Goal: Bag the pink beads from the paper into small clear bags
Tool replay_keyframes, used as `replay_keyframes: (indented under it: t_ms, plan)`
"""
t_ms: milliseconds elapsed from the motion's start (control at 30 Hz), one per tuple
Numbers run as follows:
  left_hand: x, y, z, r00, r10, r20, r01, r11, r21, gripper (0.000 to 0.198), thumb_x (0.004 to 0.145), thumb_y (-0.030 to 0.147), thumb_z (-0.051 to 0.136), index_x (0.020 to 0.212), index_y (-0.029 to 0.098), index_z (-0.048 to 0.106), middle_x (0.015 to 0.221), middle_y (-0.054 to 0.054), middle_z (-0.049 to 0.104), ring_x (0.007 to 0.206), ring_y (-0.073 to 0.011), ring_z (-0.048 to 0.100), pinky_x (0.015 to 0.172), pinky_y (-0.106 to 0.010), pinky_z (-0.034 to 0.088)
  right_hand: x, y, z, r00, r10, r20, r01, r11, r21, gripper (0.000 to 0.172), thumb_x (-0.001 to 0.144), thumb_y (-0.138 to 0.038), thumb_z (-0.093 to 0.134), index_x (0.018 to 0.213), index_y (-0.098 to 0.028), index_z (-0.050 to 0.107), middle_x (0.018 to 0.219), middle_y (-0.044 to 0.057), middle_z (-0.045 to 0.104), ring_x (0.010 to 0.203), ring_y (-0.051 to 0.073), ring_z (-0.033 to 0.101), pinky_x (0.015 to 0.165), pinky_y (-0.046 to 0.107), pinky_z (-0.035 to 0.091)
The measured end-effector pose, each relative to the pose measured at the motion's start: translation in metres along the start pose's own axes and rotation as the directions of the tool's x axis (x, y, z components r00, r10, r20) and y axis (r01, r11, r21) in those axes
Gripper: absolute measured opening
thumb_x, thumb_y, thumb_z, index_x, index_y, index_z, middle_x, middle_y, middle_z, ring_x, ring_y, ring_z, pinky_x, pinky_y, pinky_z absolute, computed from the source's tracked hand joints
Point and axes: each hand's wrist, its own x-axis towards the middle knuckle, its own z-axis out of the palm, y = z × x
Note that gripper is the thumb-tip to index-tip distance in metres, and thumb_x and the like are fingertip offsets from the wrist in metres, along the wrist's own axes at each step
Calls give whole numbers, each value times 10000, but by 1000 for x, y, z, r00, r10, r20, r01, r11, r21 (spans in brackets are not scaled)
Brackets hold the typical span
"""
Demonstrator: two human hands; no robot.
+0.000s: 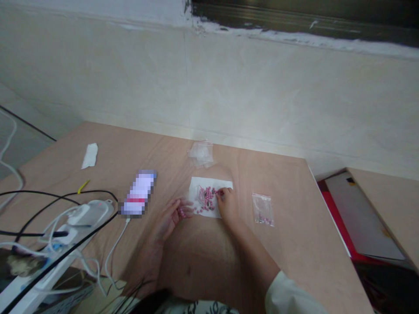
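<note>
Head view shows a wooden table [294, 205] with its back edge against a wall [137, 83]. A sheet of white paper [196, 181] lies near the middle of the table, and a little heap of pink beads [208, 197] sits on it, with some dark bits mixed in. The right hand [228, 203] reaches over the right side of the paper. Its thumb and pointing finger are close together at the beads, but I cannot tell if they pinch one. The left hand [170, 214] is just past the left side of the paper. Its fingers are bent, with a few pink beads by the tips. It is too blurry to tell how tightly it holds them, or if a string joins them.

A small clear bag [262, 209] with pink beads at its bottom lies toward the table's right edge. More clear bags [201, 152] lie by the back edge. A phone [137, 194] lies left of the paper.

It looks like the picking-out step, bead by bead. The next move seems to need a soft, careful pinch, so the loose beads don't roll off the paper.
</note>
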Motion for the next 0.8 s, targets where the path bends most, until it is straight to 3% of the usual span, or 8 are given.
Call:
replay_keyframes:
  t_ms: [167, 300, 467, 567, 700, 800]
  plan:
    - [4, 0, 2, 1000, -5, -1, 5, 1000, 0, 122, 780, 133, 437, 849, 133, 538, 753, -49, 670, 628, -155, 624, 570, -282, 507, 3, 3, -1, 1000, 0, -12, 1, 999, 38, 99, 709, -162, 459, 692, -148, 555, 740, 70, 543, 717, 170, 491, 663, 286, 379]
    - [9, -2, 0, 1000, 4, 2, -4, 1000, 3, 120, 773, 125, 450, 850, 135, 542, 761, -56, 671, 618, -145, 624, 554, -260, 506, 1, -9, -13, 1000, -2, -26, 7, 978, 210, 102, 713, -223, 484, 705, -153, 558, 711, 49, 562, 653, 148, 489, 606, 264, 379]
    - [11, -4, 4, 1000, -22, 12, 22, 1000, 6, 132, 764, 149, 476, 878, 127, 539, 776, -73, 671, 622, -165, 627, 561, -286, 505, -5, -40, -31, 979, -185, 86, 144, 925, 352, 68, 698, -226, 524, 677, -172, 560, 678, 18, 561, 628, 126, 480, 571, 237, 366]
    - [11, -5, 6, 1000, -18, 10, 18, 1000, -12, 125, 767, 140, 472, 870, 128, 541, 773, -65, 673, 614, -161, 626, 555, -277, 504, -5, -45, -31, 952, -262, 155, 181, 896, 406, 61, 697, -206, 524, 703, -183, 581, 694, 16, 567, 658, 128, 493, 582, 235, 372]
    - [10, -6, 3, 1000, 2, -6, -3, 999, -49, 118, 770, 138, 469, 855, 133, 551, 749, -43, 673, 598, -148, 620, 541, -258, 504, 1, -29, -20, 993, -108, 48, 87, 942, 326, 108, 700, -171, 496, 765, -167, 582, 736, 37, 573, 664, 140, 496, 608, 262, 388]
    - [9, -6, -1, 999, 22, -26, -24, 998, -64, 123, 769, 118, 464, 850, 132, 556, 723, -31, 671, 593, -130, 619, 511, -213, 492, 5, -16, -10, 996, -86, 8, 83, 981, 177, 112, 684, -131, 487, 729, -162, 585, 759, 56, 562, 754, 169, 496, 695, 300, 384]
